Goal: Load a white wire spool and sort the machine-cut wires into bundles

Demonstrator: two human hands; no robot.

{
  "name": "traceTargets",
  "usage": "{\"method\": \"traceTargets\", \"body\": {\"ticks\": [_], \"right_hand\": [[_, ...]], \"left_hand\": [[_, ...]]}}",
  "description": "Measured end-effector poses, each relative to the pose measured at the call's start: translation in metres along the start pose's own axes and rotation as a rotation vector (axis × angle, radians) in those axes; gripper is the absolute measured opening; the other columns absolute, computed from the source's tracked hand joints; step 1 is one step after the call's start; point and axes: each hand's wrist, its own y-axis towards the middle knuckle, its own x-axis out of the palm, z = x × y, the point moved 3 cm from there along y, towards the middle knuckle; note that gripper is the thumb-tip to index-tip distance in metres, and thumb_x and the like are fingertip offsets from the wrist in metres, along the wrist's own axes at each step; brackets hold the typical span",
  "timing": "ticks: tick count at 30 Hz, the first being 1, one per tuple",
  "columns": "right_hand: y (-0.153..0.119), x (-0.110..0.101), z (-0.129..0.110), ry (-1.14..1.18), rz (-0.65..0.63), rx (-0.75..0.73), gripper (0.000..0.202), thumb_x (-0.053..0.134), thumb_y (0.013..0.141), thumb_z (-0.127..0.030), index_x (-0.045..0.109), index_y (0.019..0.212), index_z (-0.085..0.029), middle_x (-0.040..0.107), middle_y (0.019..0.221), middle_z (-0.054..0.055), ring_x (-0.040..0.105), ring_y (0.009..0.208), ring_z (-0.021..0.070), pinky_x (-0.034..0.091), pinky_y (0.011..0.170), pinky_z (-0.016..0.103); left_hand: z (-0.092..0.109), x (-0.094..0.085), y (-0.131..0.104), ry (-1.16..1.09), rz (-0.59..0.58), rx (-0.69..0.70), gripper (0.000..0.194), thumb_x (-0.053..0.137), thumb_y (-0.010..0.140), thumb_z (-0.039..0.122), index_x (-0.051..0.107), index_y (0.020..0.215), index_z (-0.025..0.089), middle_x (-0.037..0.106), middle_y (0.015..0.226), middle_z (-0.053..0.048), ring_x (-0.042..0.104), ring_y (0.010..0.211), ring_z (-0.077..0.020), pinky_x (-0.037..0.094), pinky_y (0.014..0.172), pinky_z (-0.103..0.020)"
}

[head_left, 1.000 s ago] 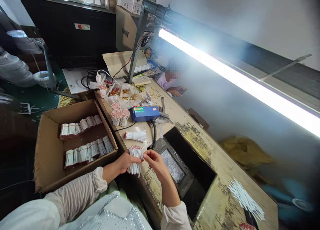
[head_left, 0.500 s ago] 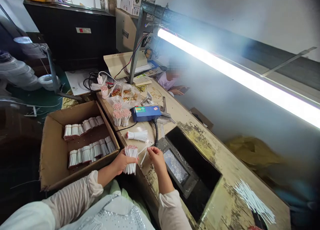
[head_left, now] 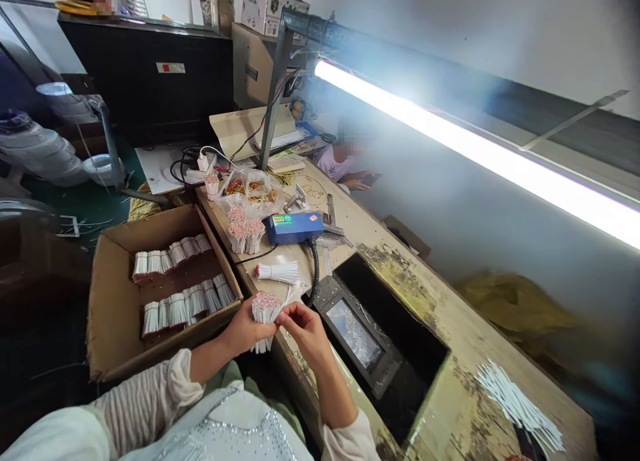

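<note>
A bundle of thin white wires with reddish tips [head_left: 266, 307] is upright in my left hand [head_left: 245, 330], whose fingers wrap round it. My right hand [head_left: 306, 329] touches the bundle's right side, its thumb and fingers pinched; what lies between the fingertips is too small to make out. Just beyond my hands, another white bundle [head_left: 278, 272] lies on the bench [head_left: 425, 274]. Several bundles stand upright [head_left: 245, 231] behind it, beside a blue box [head_left: 296, 227].
An open cardboard box [head_left: 113, 301] with rows of tied bundles stands at the left. A dark recess with a small screen [head_left: 354, 334] is right of my hands. Loose white wires [head_left: 520, 404] lie at the far right. A tube lamp [head_left: 450, 134] hangs overhead.
My right hand has moved left, from beside the bundle to its edge. The strand that showed apart near its fingers is now mostly hidden. The bundle's tips have tilted more toward the camera.
</note>
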Motion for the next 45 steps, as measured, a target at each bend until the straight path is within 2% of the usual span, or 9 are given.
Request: {"method": "traceTargets", "body": {"ticks": [5,11,15,19,24,29,33,40,45], "right_hand": [[-0.005,0.007,0.005,0.029,0.191,-0.067,0.028,0.073,0.073,-0.045,0.063,0.069,-0.02,0.057,0.067,0.001,0.048,0.064,0.0146,0.039,0.061,0.027],[-0.009,0.028,0.02,0.373,0.383,-0.03,0.032,0.07,0.07,-0.05,0.054,0.068,-0.022,0.04,0.06,-0.004,0.036,0.053,0.0111,0.035,0.051,0.025],[-0.009,0.011,0.008,0.456,0.455,-0.076,0.026,0.063,0.079,-0.05,0.056,0.08,-0.025,0.035,0.06,-0.006,0.034,0.05,0.0107,0.035,0.051,0.025],[-0.013,-0.008,-0.004,0.241,0.313,-0.045,0.027,0.073,0.074,-0.045,0.066,0.086,-0.022,0.051,0.069,-0.001,0.041,0.056,0.0116,0.037,0.054,0.026],[-0.024,-0.001,-0.007,0.046,0.109,-0.079,0.023,0.074,0.075,-0.042,0.065,0.08,-0.021,0.059,0.076,0.001,0.051,0.069,0.0152,0.041,0.066,0.028],[-0.028,0.001,-0.008,-0.021,0.148,-0.197,0.017,0.069,0.081,-0.038,0.065,0.078,-0.022,0.057,0.075,0.001,0.052,0.069,0.0153,0.041,0.065,0.028],[-0.027,0.001,-0.006,-0.003,0.18,-0.238,0.019,0.069,0.081,-0.038,0.062,0.076,-0.022,0.052,0.074,0.0,0.048,0.063,0.0133,0.039,0.055,0.026],[-0.037,-0.008,-0.012,-0.218,0.265,-0.35,0.022,0.069,0.082,-0.029,0.055,0.099,-0.023,0.05,0.078,-0.002,0.047,0.069,0.0127,0.041,0.063,0.026],[-0.05,0.003,-0.027,-0.418,0.257,-0.463,0.01,0.064,0.085,-0.022,0.056,0.091,-0.022,0.051,0.076,-0.002,0.046,0.067,0.0132,0.039,0.062,0.026]], "left_hand": [[0.006,0.007,-0.006,-0.013,0.081,0.036,0.027,0.077,0.058,0.022,0.053,0.068,0.017,0.056,0.066,0.002,0.052,0.064,-0.0124,0.042,0.063,-0.024],[0.009,0.016,-0.014,-0.097,0.137,-0.024,0.03,0.078,0.054,0.023,0.057,0.075,0.018,0.063,0.071,0.001,0.058,0.069,-0.0158,0.046,0.068,-0.027],[0.003,0.016,-0.017,-0.105,0.106,-0.07,0.034,0.08,0.052,0.021,0.058,0.077,0.018,0.063,0.071,0.002,0.058,0.069,-0.0157,0.046,0.07,-0.027],[0.0,0.012,-0.016,-0.087,0.092,-0.078,0.031,0.08,0.054,0.021,0.06,0.078,0.016,0.063,0.07,0.002,0.056,0.067,-0.0145,0.045,0.068,-0.026],[0.005,0.012,-0.011,-0.151,-0.01,-0.085,0.026,0.081,0.054,0.019,0.061,0.071,0.015,0.06,0.066,0.001,0.053,0.063,-0.0125,0.042,0.062,-0.025],[0.0,0.017,-0.011,-0.329,-0.165,-0.21,0.028,0.08,0.05,0.017,0.065,0.073,0.014,0.061,0.067,0.0,0.055,0.064,-0.0141,0.045,0.064,-0.027],[-0.002,0.021,-0.013,-0.329,-0.251,-0.256,0.028,0.078,0.051,0.017,0.066,0.075,0.013,0.062,0.069,-0.002,0.056,0.065,-0.0148,0.046,0.064,-0.027],[0.016,0.019,-0.01,-0.131,-0.245,0.046,0.037,0.084,0.057,0.022,0.052,0.075,0.015,0.052,0.066,0.004,0.043,0.059,-0.0076,0.036,0.057,-0.021],[0.016,0.018,-0.011,-0.118,-0.27,0.119,0.043,0.082,0.066,0.037,0.05,0.085,0.016,0.053,0.072,0.002,0.046,0.063,-0.0093,0.036,0.06,-0.023]]}}
